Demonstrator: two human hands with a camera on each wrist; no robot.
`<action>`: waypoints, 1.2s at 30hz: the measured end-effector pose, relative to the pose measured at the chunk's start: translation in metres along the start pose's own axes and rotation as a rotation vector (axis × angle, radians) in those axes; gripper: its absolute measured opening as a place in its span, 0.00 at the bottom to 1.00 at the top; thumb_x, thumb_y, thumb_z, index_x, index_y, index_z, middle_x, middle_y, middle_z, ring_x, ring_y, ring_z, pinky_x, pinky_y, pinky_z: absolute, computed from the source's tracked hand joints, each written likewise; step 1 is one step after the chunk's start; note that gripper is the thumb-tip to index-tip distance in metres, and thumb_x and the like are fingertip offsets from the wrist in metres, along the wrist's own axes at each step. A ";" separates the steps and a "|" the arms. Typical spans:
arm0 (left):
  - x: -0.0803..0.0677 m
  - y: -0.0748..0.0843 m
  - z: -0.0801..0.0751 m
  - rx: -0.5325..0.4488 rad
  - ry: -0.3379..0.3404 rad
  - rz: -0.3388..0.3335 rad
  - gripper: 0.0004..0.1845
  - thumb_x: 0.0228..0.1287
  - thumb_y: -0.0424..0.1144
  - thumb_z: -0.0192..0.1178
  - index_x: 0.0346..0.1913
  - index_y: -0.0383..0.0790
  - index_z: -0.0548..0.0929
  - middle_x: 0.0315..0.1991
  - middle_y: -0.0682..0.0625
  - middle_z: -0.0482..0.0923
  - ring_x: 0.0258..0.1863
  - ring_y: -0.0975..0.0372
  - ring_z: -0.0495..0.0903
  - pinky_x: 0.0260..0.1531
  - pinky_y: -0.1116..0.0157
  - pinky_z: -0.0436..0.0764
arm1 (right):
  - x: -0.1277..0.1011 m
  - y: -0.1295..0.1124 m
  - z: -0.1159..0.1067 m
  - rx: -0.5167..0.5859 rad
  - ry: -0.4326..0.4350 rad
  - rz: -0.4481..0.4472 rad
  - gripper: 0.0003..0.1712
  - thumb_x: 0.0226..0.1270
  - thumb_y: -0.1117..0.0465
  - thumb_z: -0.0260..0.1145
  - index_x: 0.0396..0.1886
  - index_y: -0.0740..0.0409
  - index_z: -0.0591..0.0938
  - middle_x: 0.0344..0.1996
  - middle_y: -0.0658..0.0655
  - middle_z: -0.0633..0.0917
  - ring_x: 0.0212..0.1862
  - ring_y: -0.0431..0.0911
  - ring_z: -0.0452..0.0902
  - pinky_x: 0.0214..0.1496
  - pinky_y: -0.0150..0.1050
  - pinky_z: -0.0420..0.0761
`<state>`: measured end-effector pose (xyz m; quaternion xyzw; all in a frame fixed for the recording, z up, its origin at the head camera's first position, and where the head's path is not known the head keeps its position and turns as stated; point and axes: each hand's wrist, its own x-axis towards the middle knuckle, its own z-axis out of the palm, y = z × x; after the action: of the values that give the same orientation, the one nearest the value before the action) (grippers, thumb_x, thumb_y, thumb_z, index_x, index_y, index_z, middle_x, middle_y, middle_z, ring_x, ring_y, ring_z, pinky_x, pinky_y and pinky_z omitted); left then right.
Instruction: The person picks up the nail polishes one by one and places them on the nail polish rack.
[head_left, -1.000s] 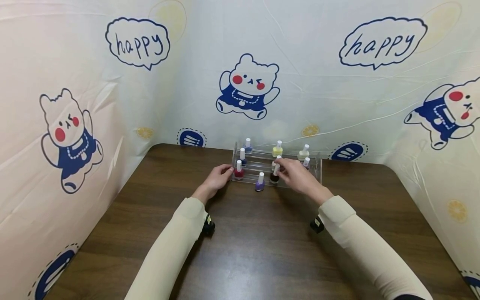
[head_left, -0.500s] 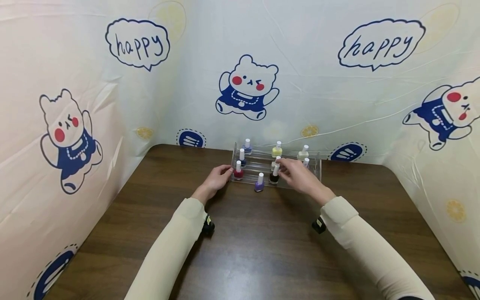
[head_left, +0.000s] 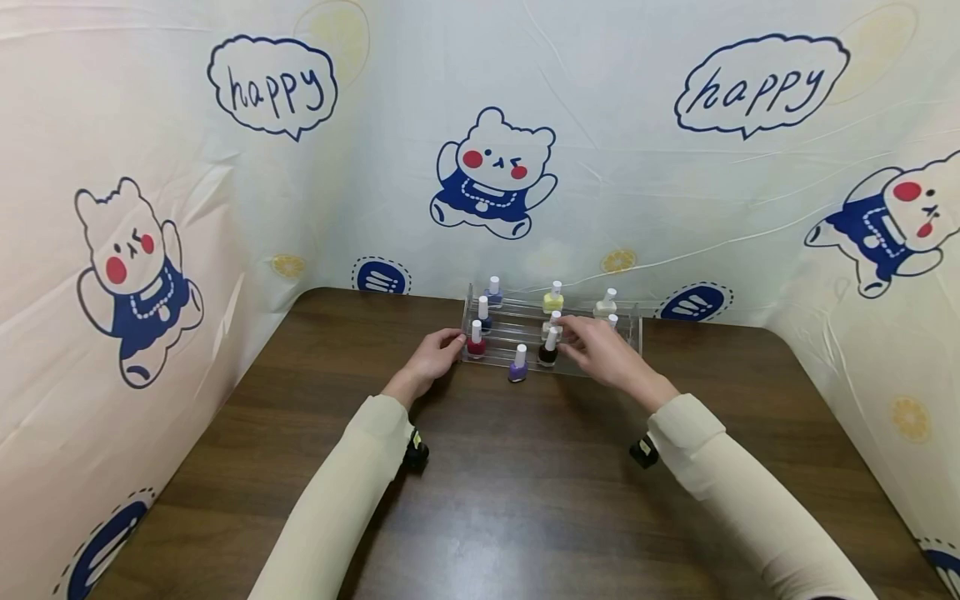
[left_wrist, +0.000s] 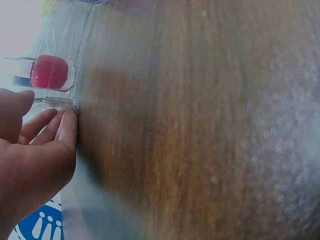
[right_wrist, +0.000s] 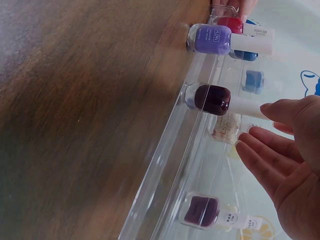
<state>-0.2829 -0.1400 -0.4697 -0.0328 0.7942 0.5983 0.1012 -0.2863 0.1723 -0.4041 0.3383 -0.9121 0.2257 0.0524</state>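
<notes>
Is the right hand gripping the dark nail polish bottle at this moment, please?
No, in the right wrist view the right hand is open with straight fingers, apart from the dark bottle.

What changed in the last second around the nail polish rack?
The right hand let go of the dark polish bottle on the rack's front step and drew slightly back to the right, fingers open. The left hand stayed at the rack's left end; the purple bottle stayed on the table.

We see a dark wooden bench [head_left: 525, 500] filling the lower frame, enclosed by a pale printed sheet [head_left: 622, 192] with cartoon bears and "happy" bubbles at upper left and right.
</notes>
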 end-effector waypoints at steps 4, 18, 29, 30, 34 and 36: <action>0.000 0.000 0.000 -0.002 0.000 0.001 0.25 0.83 0.44 0.49 0.74 0.36 0.69 0.70 0.38 0.70 0.64 0.49 0.73 0.70 0.51 0.71 | -0.004 0.000 -0.003 -0.008 0.002 0.005 0.23 0.70 0.66 0.69 0.63 0.67 0.78 0.46 0.62 0.88 0.46 0.53 0.86 0.50 0.48 0.87; -0.001 0.000 -0.001 0.010 -0.013 -0.004 0.25 0.83 0.45 0.48 0.74 0.36 0.68 0.71 0.38 0.69 0.65 0.49 0.72 0.70 0.50 0.71 | -0.013 -0.003 -0.001 0.023 0.012 -0.008 0.20 0.69 0.67 0.70 0.59 0.68 0.80 0.45 0.62 0.88 0.45 0.52 0.86 0.49 0.47 0.87; 0.000 0.004 -0.003 0.011 -0.011 -0.001 0.25 0.83 0.44 0.48 0.75 0.35 0.68 0.71 0.38 0.69 0.66 0.48 0.72 0.71 0.50 0.70 | -0.008 -0.008 0.010 0.138 0.003 -0.024 0.20 0.70 0.69 0.68 0.59 0.70 0.79 0.46 0.65 0.87 0.46 0.54 0.86 0.50 0.50 0.87; 0.000 0.004 -0.003 0.011 -0.009 0.000 0.25 0.83 0.44 0.48 0.75 0.35 0.68 0.71 0.38 0.69 0.66 0.48 0.72 0.71 0.50 0.70 | -0.008 -0.009 0.012 0.148 0.005 -0.028 0.20 0.70 0.69 0.68 0.60 0.70 0.79 0.47 0.65 0.87 0.46 0.54 0.86 0.51 0.51 0.87; -0.003 0.005 -0.001 0.012 -0.006 -0.008 0.26 0.83 0.45 0.48 0.75 0.35 0.68 0.71 0.38 0.69 0.67 0.47 0.72 0.71 0.49 0.70 | -0.009 -0.014 0.021 0.199 0.021 -0.035 0.23 0.70 0.69 0.68 0.62 0.72 0.78 0.48 0.68 0.86 0.47 0.56 0.86 0.51 0.52 0.87; -0.003 0.004 0.000 0.009 -0.009 -0.010 0.26 0.83 0.45 0.49 0.75 0.35 0.68 0.72 0.38 0.68 0.67 0.47 0.71 0.71 0.49 0.70 | -0.008 -0.017 0.025 0.218 0.030 -0.044 0.23 0.69 0.70 0.69 0.62 0.72 0.77 0.50 0.70 0.85 0.47 0.58 0.86 0.51 0.53 0.87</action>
<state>-0.2808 -0.1395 -0.4652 -0.0338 0.7962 0.5944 0.1079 -0.2678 0.1550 -0.4222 0.3584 -0.8736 0.3273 0.0339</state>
